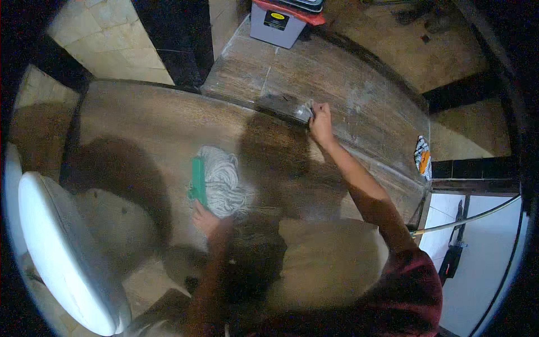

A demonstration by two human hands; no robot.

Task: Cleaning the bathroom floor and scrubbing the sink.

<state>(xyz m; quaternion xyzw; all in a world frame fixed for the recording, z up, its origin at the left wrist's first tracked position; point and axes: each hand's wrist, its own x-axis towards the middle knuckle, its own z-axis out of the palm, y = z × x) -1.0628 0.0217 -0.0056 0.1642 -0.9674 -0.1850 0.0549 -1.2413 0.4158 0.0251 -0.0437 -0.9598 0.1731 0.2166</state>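
Note:
My left hand (205, 220) grips the lower end of a green plastic mop head clamp (198, 181). Grey-white mop strands (221, 179) spread from the clamp over the wood-look floor. Farther forward and to the right, my right hand (321, 122) is closed on a small object (310, 109) at the edge of a low step. That object is pale and wispy with a dark part; blur hides what exactly it is.
A white toilet (63, 257) stands at the left. A grey plastic bin (276, 27) sits on the raised floor ahead. A patterned cloth (422, 158) lies at the right wall. A hose (467, 220) runs beside my right arm. The step edge (362, 153) crosses the floor.

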